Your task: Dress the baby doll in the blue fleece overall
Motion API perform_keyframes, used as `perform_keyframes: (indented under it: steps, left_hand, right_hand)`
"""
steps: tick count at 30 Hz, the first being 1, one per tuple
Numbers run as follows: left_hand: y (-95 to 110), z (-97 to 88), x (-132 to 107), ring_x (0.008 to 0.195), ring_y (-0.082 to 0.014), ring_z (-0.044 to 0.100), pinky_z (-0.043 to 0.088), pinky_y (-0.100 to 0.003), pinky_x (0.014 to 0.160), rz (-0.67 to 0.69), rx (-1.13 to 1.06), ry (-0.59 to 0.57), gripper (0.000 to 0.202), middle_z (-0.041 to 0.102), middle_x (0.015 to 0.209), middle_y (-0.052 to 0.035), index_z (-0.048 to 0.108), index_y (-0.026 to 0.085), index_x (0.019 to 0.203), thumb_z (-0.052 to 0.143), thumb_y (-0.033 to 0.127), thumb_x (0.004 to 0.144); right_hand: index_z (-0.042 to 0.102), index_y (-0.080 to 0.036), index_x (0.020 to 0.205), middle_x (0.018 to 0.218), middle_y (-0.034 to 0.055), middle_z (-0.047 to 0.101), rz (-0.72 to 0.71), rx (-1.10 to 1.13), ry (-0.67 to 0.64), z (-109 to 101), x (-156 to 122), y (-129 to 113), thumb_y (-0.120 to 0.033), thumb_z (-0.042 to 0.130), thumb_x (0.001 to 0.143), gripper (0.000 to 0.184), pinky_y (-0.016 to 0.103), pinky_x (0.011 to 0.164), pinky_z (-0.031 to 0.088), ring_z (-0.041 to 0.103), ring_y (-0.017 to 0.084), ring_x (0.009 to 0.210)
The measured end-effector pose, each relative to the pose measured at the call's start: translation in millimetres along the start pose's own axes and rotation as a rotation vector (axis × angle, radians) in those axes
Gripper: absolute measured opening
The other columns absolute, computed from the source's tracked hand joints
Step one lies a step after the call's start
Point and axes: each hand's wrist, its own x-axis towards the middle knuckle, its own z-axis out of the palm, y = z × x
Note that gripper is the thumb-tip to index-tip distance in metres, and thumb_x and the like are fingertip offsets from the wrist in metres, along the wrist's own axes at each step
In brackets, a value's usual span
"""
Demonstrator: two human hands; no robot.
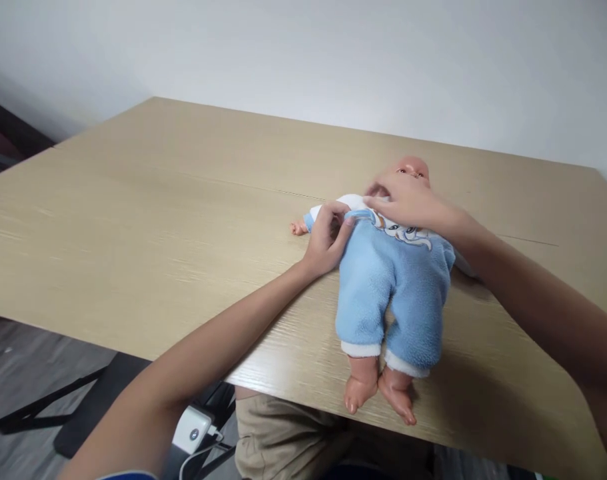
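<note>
A baby doll (413,167) lies on its back on the table, its bare feet toward me. It wears a white long-sleeved top (352,200) and fuzzy blue overalls (378,267) with white cuffs and a cartoon face on the bib. At the bib's upper left corner, my left hand (329,233) grips the overalls' edge between thumb and curled fingers. My right hand (408,199) reaches across the doll's upper chest, covering its neck and lower face. Its fingers are bent together near the doll's shoulder; what they pinch is hidden.
The wooden table (183,200) extends left and back to a pale wall (303,60). Its front edge runs just below the doll's feet. Under it, a white power bank (192,429) with a cable rests on a black surface beside my legs (278,433).
</note>
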Motion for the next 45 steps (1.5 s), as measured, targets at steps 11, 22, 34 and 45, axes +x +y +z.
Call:
perform_keyframes:
  steps: [11,22,34,45]
  left_hand:
    - [-0.9,-1.3,-2.2,0.094,-0.0244,0.057,0.047,-0.040,0.093,0.105,0.061,-0.031,0.043,0.067,0.105,-0.0088,0.068,0.023,0.107,0.063,0.065,0.113]
    - [-20.5,-0.1,0.5,0.090,-0.0189,0.061,0.052,-0.036,0.085,0.588,0.208,-0.057,0.009,0.068,0.104,-0.0046,0.062,0.023,0.122,0.059,0.031,0.119]
    - [-33.2,-2.9,-5.0,0.122,-0.0262,0.067,0.052,-0.050,0.110,0.660,0.197,0.069,0.016,0.065,0.130,-0.0087,0.055,0.034,0.135,0.049,0.039,0.121]
    - [-23.7,13.2,4.3,0.106,-0.0186,0.062,0.052,-0.031,0.105,-0.081,-0.337,0.166,0.050,0.063,0.107,-0.0016,0.062,0.027,0.105,0.076,0.075,0.103]
  right_hand:
    - [0.080,-0.020,0.079,0.081,-0.0070,0.075,-0.249,-0.109,-0.413,49.1,69.8,-21.6,0.003,0.083,0.072,0.024,0.026,0.076,0.039,0.057,0.013,0.077]
    - [0.066,-0.027,0.110,0.113,0.0044,0.080,-0.063,0.188,-0.086,12.8,42.4,9.0,-0.018,0.073,0.080,0.031,0.038,0.084,0.055,0.072,0.027,0.099]
    - [0.074,-0.027,0.102,0.113,0.0065,0.084,-0.163,0.256,-0.213,3.2,22.2,3.3,-0.016,0.080,0.079,0.027,0.052,0.107,0.062,0.078,0.034,0.111]
    - [0.078,-0.021,0.128,0.124,0.0136,0.084,-0.061,-0.026,-0.056,-13.1,-26.2,-20.0,-0.051,0.079,0.101,0.040,0.049,0.107,0.062,0.078,0.035,0.114]
